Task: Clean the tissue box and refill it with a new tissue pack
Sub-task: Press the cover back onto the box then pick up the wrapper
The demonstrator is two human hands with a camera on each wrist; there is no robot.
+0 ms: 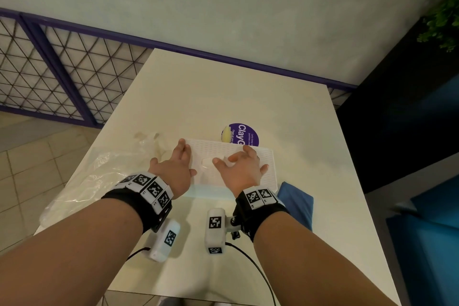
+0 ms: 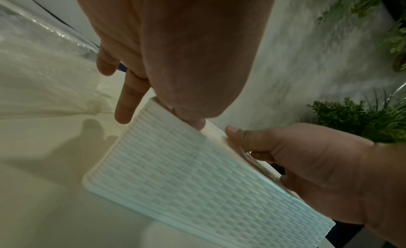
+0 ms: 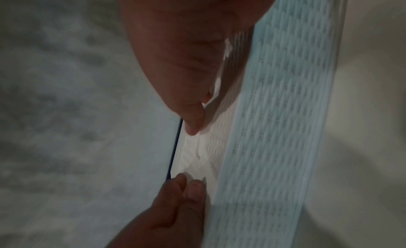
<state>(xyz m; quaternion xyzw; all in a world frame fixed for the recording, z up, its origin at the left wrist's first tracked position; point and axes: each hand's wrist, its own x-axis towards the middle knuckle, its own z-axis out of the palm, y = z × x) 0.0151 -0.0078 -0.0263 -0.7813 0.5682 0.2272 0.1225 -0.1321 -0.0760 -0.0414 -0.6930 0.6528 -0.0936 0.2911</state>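
Both our forearms reach forward over the white table (image 1: 310,131), each wrist strapped with a black band carrying marker blocks. Just beyond the right wrist a folded blue cloth (image 1: 298,202) lies on the table, touching the near right corner of the tissue box (image 1: 265,169). That white, woven-textured box sits mid-table under our hands. Our left hand (image 1: 177,167) lies on its left end, fingers straight and slightly spread, with the thumb on the top face. Our right hand (image 1: 239,169) rests on the top by the oval slot, fingers loosely bent and splayed, gripping nothing that we can see. To the left, a crumpled clear plastic wrapper (image 1: 82,181) sprawls toward the table edge. Behind the box a purple round sticker (image 1: 244,134) shows, with a small yellow object (image 1: 226,134) beside it.
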